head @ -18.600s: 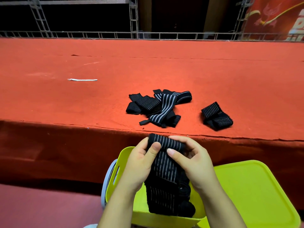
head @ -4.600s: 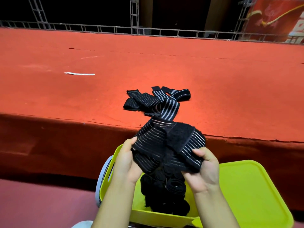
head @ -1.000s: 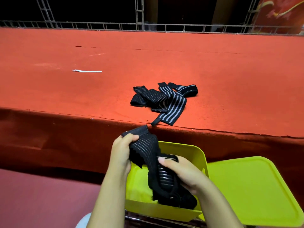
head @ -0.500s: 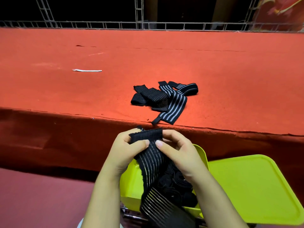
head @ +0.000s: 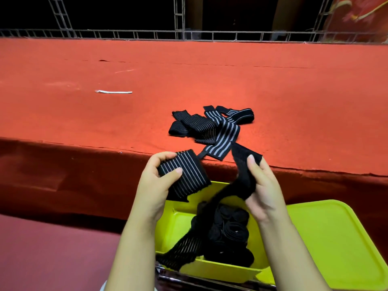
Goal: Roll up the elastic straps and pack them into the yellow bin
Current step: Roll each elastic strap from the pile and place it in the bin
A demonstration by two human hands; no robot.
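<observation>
Fingers of the left hand are curled round one striped end of the elastic strap, with the thumb pressed on its front face. To the right, the right hand pinches the other end, a plain black fuzzy part, between thumb and fingers, and lifts it near the edge of the red table. Between the two hands the strap hangs down in a long loop, which passes over the front rim of the yellow bin below.

To do this step well, I think the person should first pull the strap flat, without a twist, then begin the roll from one end and keep it tight, turning with the thumbs while the other hand feeds the band with a light tension. The fuzzy end should probably come last, so it can close the roll.

Inside the bin, on its right side, several rolled straps already lie together. More loose straps wait on the table, just behind the hands. Right of the bin lies its yellow lid.
</observation>
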